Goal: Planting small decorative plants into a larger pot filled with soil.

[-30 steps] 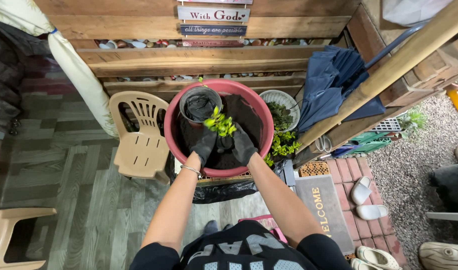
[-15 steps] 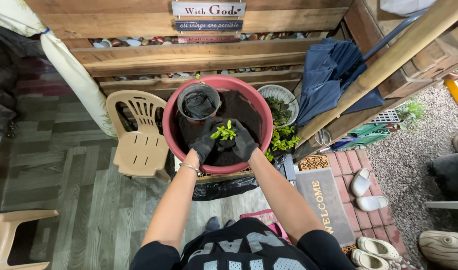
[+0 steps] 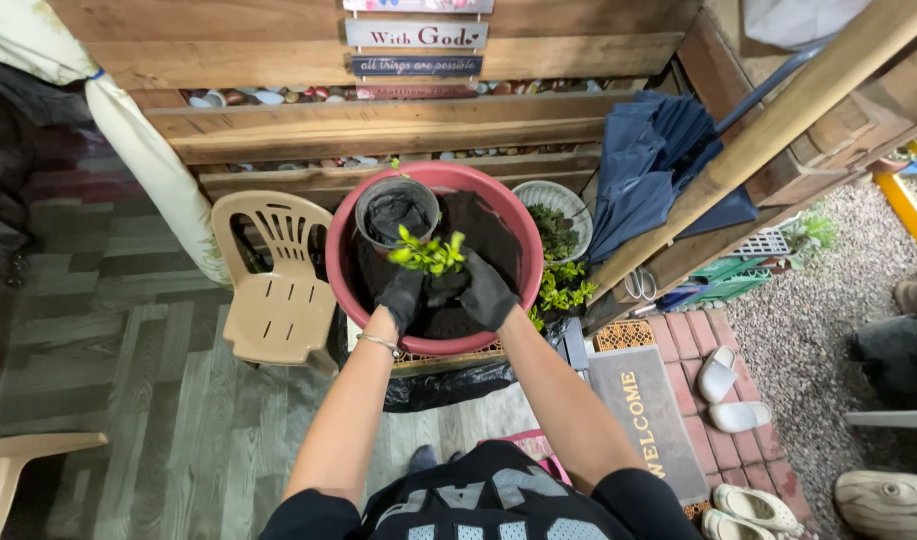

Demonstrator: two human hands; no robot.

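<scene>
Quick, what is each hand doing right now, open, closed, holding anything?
Left hand: gloved, closed around the base of the small green seedling.
Right hand: gloved, closed on the same seedling, over the soil in the red pot.

Wall signs: three small rectangular plaques hanging stacked at top centre on the wooden plank wall [image 3: 279, 60].
Top plaque [image 3: 419, 5]: pale w/ pink, cut off by frame edge.
Middle plaque [image 3: 416, 35]: grey-white, dark lettering.
Bottom plaque [image 3: 417, 66]: dark blue-grey, pale lettering.
Doormat [image 3: 647, 415]: grey rectangle w/ yellow lettering, lying on brick paving [image 3: 724, 440], lower right.
</scene>
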